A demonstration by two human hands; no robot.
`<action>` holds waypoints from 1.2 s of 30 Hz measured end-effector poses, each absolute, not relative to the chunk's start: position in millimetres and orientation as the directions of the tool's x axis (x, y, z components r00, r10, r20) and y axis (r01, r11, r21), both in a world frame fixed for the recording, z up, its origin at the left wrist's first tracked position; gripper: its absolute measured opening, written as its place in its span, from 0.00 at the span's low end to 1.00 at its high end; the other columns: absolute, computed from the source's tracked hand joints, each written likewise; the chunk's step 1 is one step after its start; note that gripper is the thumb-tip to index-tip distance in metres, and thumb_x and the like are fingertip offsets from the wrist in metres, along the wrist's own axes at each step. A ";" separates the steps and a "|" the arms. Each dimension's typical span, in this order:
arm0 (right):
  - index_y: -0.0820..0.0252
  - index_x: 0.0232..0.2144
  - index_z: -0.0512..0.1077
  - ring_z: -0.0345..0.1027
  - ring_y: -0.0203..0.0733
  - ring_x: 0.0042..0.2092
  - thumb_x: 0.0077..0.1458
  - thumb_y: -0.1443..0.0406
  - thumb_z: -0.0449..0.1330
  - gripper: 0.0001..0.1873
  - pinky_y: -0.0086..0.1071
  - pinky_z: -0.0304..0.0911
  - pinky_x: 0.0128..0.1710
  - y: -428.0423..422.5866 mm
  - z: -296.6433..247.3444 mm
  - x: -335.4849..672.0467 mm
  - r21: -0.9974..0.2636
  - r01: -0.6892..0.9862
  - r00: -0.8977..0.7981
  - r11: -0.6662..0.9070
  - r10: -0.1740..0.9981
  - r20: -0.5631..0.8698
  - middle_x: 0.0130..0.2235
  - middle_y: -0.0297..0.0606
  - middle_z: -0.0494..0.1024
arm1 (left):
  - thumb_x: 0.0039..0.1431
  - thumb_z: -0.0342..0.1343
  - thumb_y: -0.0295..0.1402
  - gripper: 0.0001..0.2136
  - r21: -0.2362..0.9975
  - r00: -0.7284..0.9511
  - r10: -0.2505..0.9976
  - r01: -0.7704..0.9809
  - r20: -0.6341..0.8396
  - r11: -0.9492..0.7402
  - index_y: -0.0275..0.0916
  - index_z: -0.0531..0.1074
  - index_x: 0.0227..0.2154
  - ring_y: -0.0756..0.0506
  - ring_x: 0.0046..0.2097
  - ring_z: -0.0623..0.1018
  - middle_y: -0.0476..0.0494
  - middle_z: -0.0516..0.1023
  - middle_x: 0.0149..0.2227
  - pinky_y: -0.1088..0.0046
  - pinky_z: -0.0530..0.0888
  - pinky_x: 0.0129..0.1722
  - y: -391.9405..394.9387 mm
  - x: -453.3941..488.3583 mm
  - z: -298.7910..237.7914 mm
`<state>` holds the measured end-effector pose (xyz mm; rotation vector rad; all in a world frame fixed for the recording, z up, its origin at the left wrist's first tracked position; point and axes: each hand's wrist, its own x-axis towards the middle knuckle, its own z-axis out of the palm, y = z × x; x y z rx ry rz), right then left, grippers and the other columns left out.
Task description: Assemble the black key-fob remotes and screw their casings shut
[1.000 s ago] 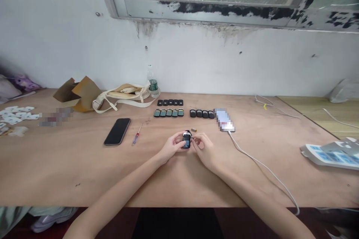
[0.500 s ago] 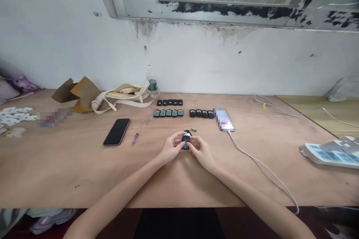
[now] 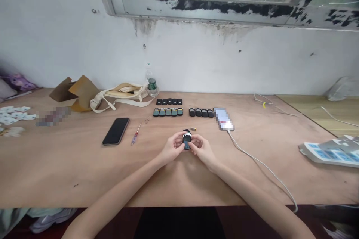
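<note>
Between my two hands sits a small black remote fob (image 3: 187, 140), with a bluish circuit board showing at its lower end and a whitish edge near the top. My left hand (image 3: 174, 147) grips its left side, thumb on the board. On the right side, my right hand (image 3: 202, 150) pinches it the same way. Just beyond the fingers, a small cylindrical battery (image 3: 193, 129) lies on the table. Farther back are a row of opened fobs with boards (image 3: 168, 112), a row of small black covers (image 3: 169, 101) and several dark fob shells (image 3: 201, 112).
A screwdriver (image 3: 136, 134) and a black phone (image 3: 116, 131) lie to the left. A charging phone (image 3: 223, 118) trails a white cable (image 3: 260, 161) to the right. Behind stand a bottle (image 3: 152, 84), cloth bag (image 3: 123, 93) and paper bag (image 3: 81, 93). A power strip (image 3: 328, 153) is far right.
The fob has shifted very slightly within my fingers and shows a little more of its face. Both hands keep their hold; the view has moved slightly.
</note>
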<state>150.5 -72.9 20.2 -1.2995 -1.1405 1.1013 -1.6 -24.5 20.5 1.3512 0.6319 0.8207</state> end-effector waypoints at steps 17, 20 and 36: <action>0.59 0.38 0.71 0.63 0.35 0.29 0.49 0.59 0.61 0.14 0.31 0.62 0.29 -73.1 21.0 148.8 -0.997 0.059 0.066 0.057 0.996 0.061 0.28 0.33 0.71 | 0.50 0.60 0.29 0.23 0.989 0.535 0.840 -0.150 0.085 -0.005 0.34 0.64 0.50 0.39 0.50 0.77 0.34 0.77 0.47 0.64 0.76 0.47 -25.1 0.2 18.2; 0.59 0.36 0.70 0.61 0.35 0.27 0.49 0.57 0.62 0.14 0.30 0.60 0.26 -72.8 22.0 148.3 -0.995 0.081 0.075 0.057 0.995 0.063 0.26 0.32 0.69 | 0.49 0.61 0.30 0.22 0.988 0.536 0.842 -0.150 0.065 0.019 0.34 0.64 0.49 0.39 0.48 0.78 0.35 0.77 0.46 0.63 0.77 0.46 -25.6 -0.3 19.5; 0.59 0.31 0.68 0.60 0.33 0.26 0.50 0.57 0.61 0.12 0.29 0.59 0.25 -71.8 19.1 146.7 -0.990 0.105 0.079 0.098 0.991 0.107 0.25 0.30 0.67 | 0.56 0.56 0.34 0.16 0.992 0.557 0.820 -0.080 0.128 -0.100 0.35 0.66 0.47 0.43 0.45 0.79 0.37 0.78 0.43 0.66 0.76 0.45 -25.0 -3.9 19.2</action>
